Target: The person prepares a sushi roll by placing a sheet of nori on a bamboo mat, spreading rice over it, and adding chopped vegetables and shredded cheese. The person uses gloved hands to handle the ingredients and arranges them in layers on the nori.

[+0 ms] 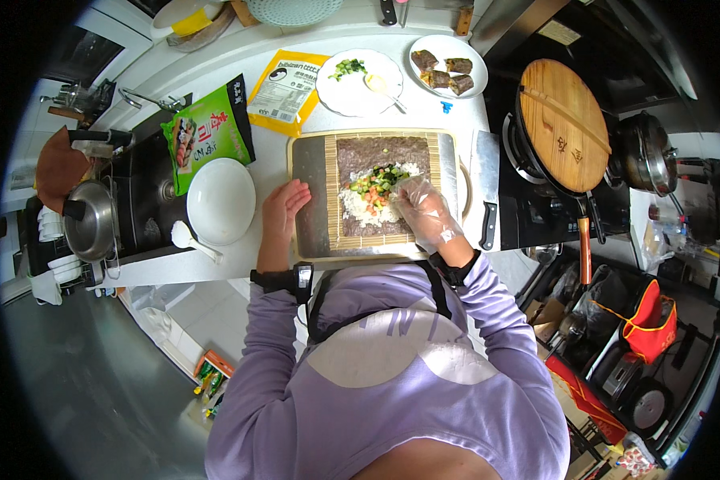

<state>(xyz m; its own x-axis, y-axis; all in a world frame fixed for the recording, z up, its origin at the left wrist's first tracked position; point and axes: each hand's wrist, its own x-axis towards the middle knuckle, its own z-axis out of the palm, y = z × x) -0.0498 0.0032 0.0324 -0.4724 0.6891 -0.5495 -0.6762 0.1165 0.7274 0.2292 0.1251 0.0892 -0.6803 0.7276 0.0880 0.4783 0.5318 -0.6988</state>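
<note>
Left hand [282,208]: open, empty
Right hand [426,210]: fingers curled at filling [376,184], can't tell if gripping
Rice [351,203]: guess I'm topping it; next calls for even spreading

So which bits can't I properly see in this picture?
In the head view:
Whether the gloved right hand pinches anything: the hand itself covers that.
What's inside the pan: hidden by the wooden lid.
The far side of the pale green dish: cut off by the top edge.
What the little blue thing is: too small to tell.
</note>
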